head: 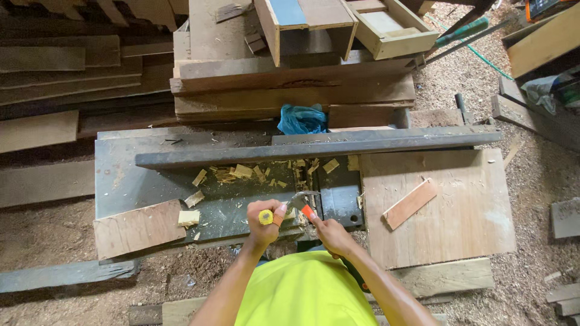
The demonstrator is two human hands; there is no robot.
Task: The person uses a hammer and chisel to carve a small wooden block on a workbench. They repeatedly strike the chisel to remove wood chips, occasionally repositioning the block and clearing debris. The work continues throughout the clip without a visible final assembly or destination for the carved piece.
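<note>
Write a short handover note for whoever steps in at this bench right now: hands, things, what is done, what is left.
Left hand: fist closed on a yellow-handled tool, held over the metal bench top.
Right hand: pinches a small orange piece at the bench's near edge.
The tool's tip is too blurred to tell.
Done: wood chips lie scattered along the grey rail, so cutting has been going on.
Left: the thin wood strip on the plywood sheet lies untouched.
</note>
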